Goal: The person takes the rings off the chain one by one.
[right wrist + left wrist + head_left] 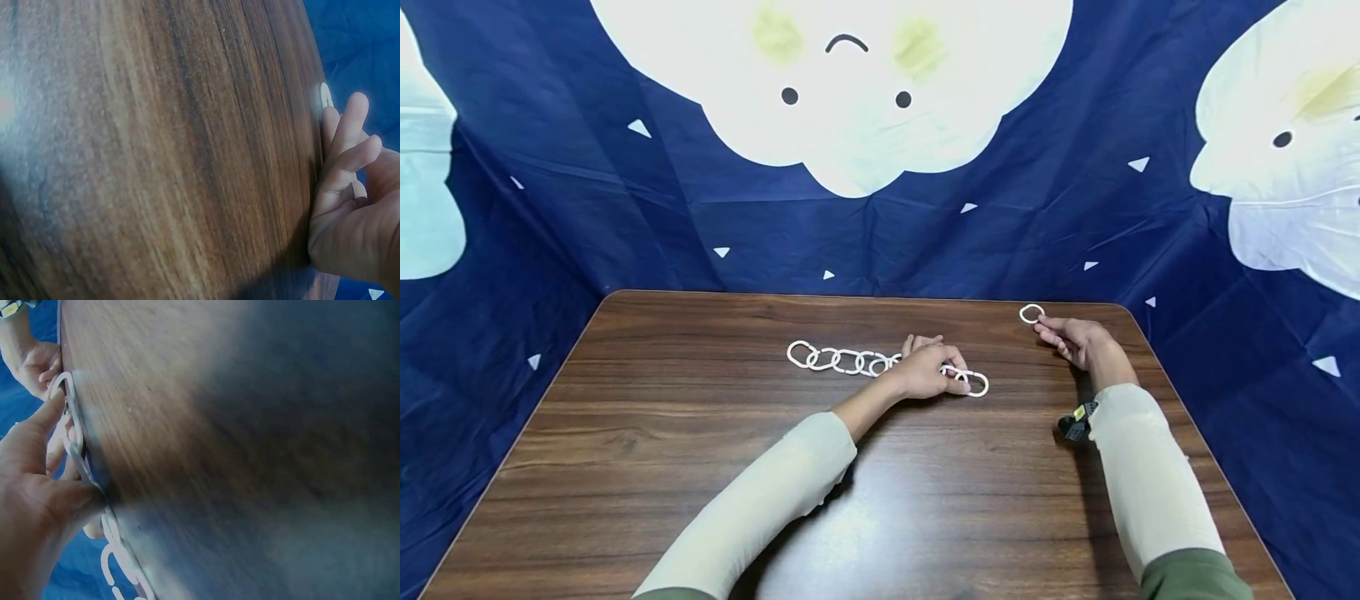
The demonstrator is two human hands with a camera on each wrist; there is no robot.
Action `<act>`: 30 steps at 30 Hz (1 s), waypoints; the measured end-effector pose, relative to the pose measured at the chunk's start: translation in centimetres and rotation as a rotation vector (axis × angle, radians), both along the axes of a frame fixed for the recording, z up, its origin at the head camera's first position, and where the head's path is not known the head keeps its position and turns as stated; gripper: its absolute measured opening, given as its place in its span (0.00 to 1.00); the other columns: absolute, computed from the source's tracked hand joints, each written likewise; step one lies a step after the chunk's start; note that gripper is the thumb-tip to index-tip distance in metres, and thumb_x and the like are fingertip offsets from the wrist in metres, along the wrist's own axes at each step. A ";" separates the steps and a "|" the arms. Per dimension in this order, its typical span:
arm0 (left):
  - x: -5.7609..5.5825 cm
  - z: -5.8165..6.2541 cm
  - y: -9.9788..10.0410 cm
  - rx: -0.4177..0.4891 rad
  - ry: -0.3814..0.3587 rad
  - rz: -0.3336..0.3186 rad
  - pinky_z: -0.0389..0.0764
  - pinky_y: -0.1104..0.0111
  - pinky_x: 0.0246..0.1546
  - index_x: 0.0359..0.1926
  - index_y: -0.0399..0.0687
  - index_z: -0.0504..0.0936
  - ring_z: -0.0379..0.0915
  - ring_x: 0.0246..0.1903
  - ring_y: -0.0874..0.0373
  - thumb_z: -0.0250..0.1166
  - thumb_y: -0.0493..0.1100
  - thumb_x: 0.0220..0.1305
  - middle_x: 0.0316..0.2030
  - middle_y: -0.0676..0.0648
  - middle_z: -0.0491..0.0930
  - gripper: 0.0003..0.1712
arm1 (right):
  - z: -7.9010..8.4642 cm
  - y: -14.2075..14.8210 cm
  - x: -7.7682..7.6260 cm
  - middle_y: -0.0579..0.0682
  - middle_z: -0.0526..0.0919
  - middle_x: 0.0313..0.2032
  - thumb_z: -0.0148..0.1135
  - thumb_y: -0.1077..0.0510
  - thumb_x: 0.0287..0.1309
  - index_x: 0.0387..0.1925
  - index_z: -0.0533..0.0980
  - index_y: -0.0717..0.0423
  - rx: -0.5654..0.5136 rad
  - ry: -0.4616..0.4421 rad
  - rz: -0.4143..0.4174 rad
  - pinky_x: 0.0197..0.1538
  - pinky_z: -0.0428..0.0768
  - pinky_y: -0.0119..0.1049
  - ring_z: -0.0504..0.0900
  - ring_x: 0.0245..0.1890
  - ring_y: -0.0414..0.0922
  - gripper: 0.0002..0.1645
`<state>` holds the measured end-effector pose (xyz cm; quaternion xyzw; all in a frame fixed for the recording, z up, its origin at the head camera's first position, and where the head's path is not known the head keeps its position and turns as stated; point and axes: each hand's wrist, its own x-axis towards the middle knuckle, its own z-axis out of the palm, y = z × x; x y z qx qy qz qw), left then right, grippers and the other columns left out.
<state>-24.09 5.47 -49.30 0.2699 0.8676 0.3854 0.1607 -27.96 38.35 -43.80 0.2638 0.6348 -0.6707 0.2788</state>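
A chain of several white plastic rings [847, 362] lies on the brown wooden table, running left to right. Over its right part is my left hand [927, 372], thumb and fingers gripping the links near the end. In the left wrist view, the thumb of my left hand [37, 462] presses against the end link [76, 422]; some links are covered by the hand. Near the table's back right corner, my right hand [1078, 340] pinches the near edge of a single white ring [1022, 314] with its fingertips. Only a sliver of that ring [324, 95] shows in the right wrist view.
The wood-grain table [700, 467] ends at the back and sides against dark blue cloth [880, 242] printed with white clouds and triangles. A small black device [1073, 423] is at my right wrist. Light glares off the table's middle.
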 end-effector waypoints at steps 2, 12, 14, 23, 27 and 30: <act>0.1 0.2 -0.2 0.003 0.008 -0.005 0.32 0.35 0.89 0.44 0.57 0.87 0.57 0.87 0.42 0.84 0.51 0.63 0.44 0.56 0.86 0.15 | -0.2 0.1 -0.1 0.39 0.92 0.21 0.53 0.51 0.90 0.24 0.90 0.48 0.007 0.000 -0.007 0.22 0.77 0.17 0.87 0.21 0.25 0.33; -0.2 1.2 -1.3 0.024 0.060 -0.006 0.63 0.49 0.83 0.55 0.54 0.90 0.77 0.67 0.48 0.91 0.48 0.50 0.58 0.48 0.86 0.31 | -1.0 0.3 -0.3 0.39 0.91 0.20 0.55 0.51 0.89 0.24 0.90 0.47 0.014 0.026 -0.015 0.22 0.77 0.17 0.86 0.20 0.25 0.32; -0.7 0.7 -1.4 0.037 0.051 0.007 0.71 0.55 0.78 0.55 0.55 0.91 0.78 0.65 0.52 0.93 0.48 0.47 0.57 0.50 0.86 0.32 | -1.0 0.3 -0.2 0.40 0.91 0.20 0.56 0.51 0.89 0.25 0.90 0.48 0.015 0.031 -0.018 0.22 0.77 0.17 0.86 0.20 0.25 0.31; -1.1 0.6 -2.6 0.101 0.055 0.094 0.78 0.60 0.72 0.50 0.54 0.93 0.82 0.60 0.54 0.92 0.43 0.49 0.53 0.51 0.88 0.26 | -0.7 -0.2 0.7 0.41 0.92 0.22 0.56 0.56 0.88 0.28 0.89 0.49 0.008 0.068 -0.009 0.25 0.80 0.19 0.88 0.21 0.27 0.27; -0.9 1.2 -3.1 0.131 0.077 0.122 0.81 0.58 0.67 0.47 0.53 0.93 0.83 0.56 0.53 0.90 0.42 0.53 0.50 0.50 0.88 0.20 | -1.0 0.0 1.1 0.42 0.93 0.23 0.58 0.57 0.87 0.27 0.89 0.50 0.010 0.099 -0.045 0.25 0.81 0.19 0.89 0.21 0.28 0.26; -1.3 0.5 -3.2 0.120 0.106 0.135 0.82 0.60 0.63 0.45 0.56 0.93 0.83 0.52 0.55 0.89 0.42 0.54 0.48 0.52 0.88 0.19 | -1.0 -0.1 1.5 0.42 0.93 0.24 0.59 0.58 0.86 0.28 0.89 0.49 0.022 0.116 -0.058 0.25 0.81 0.20 0.89 0.21 0.29 0.24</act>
